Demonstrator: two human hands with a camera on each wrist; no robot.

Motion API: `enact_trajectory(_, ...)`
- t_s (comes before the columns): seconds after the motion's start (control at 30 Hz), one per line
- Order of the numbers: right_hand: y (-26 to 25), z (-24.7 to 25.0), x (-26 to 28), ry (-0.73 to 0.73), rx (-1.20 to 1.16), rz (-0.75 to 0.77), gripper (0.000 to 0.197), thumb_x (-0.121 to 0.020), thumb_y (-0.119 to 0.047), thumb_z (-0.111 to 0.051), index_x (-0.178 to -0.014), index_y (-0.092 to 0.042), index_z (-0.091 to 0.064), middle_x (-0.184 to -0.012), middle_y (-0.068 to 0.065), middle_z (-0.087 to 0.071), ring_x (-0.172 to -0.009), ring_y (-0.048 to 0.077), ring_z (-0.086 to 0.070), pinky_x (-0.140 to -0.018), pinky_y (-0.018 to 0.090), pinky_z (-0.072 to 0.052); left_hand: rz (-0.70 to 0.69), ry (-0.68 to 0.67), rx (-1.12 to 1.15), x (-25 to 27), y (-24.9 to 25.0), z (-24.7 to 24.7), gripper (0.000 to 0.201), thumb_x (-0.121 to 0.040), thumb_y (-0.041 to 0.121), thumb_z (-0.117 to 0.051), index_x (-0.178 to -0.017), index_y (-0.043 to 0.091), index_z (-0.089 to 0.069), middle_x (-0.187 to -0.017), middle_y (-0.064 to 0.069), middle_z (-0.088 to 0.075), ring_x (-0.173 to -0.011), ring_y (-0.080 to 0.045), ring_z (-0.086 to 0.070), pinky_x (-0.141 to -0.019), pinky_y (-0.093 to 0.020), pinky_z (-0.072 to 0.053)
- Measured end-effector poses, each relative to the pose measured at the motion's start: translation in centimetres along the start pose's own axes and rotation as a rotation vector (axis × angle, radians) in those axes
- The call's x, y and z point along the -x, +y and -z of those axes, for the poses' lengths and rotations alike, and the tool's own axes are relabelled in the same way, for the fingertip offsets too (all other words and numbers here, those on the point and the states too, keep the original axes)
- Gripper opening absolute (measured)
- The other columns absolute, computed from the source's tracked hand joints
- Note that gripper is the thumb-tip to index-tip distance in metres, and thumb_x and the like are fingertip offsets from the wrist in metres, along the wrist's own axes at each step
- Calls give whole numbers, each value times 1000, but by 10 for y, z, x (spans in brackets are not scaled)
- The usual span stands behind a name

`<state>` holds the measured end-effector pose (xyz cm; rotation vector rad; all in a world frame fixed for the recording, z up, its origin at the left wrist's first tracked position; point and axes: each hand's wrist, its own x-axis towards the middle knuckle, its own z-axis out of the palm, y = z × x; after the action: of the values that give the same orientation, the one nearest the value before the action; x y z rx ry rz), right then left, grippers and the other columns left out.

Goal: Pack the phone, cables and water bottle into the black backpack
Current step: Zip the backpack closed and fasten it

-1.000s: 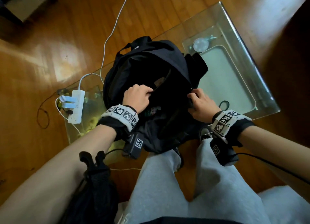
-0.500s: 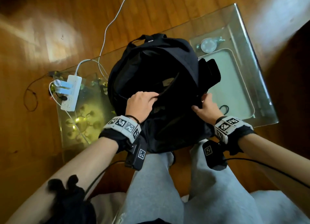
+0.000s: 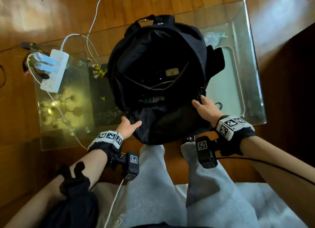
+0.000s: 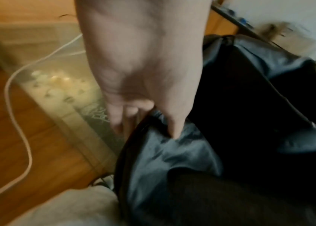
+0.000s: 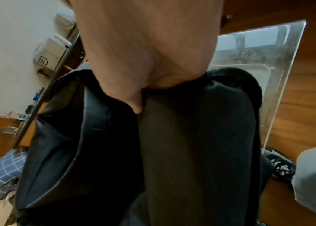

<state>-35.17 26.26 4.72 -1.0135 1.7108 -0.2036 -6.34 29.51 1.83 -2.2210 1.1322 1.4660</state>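
The black backpack (image 3: 160, 45) lies on the glass table with its main opening spread wide. Inside I see a dark item with a beige label (image 3: 172, 72) and something green and white (image 3: 150, 99) in a nearer pocket; I cannot tell what they are. My left hand (image 3: 129, 125) pinches the near left edge of the front panel, thumb (image 4: 174, 130) on top of the fabric (image 4: 172, 160). My right hand (image 3: 203, 106) grips the right rim by the zipper, thumb (image 5: 136, 107) pressed on the backpack (image 5: 191, 137), fingers hidden behind it.
A white power strip (image 3: 54, 70) with plugs and white cables (image 3: 95, 14) lies on the left of the glass table (image 3: 247, 40). A pale tray (image 3: 228, 84) shows under the glass on the right. A small black loop (image 3: 219, 105) lies near my right hand. My grey-trousered knees (image 3: 153, 185) are below.
My left hand left the top of the opening and came down to the near left edge. The backpack's mouth now gapes much wider. My right hand stays on the right rim.
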Motion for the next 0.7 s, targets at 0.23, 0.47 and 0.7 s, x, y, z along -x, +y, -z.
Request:
enact_trajectory(0.23,-52,42,18,229,12,237,24,-96,-12,-42,-108,3,-55,-102,25,-61,-91,23,-55,-67,27,-34,-420,206,-10,35,27,63,34,-100,23,-43,-132,12,-52,-135,-10,-55,-125,-29,-49,-94,-33,-39)
enact_trajectory(0.47,-70,26,19,-13,194,36,30,-96,-9,-41,-121,4,-53,-116,16,-58,-110,27,-54,-88,32,-42,-282,-87,-158,31,11,71,48,-103,29,-36,-147,11,-33,-152,-9,-35,-138,-28,-34,-111,-37,-31)
enact_trajectory(0.7,-25,32,35,2,279,-137,46,-87,-10,-57,-127,3,-39,-128,24,-46,-123,37,-43,-102,43,-37,-272,-174,38,48,1,51,42,-100,31,-43,-139,16,-43,-143,-6,-48,-128,-28,-47,-105,-43,-40)
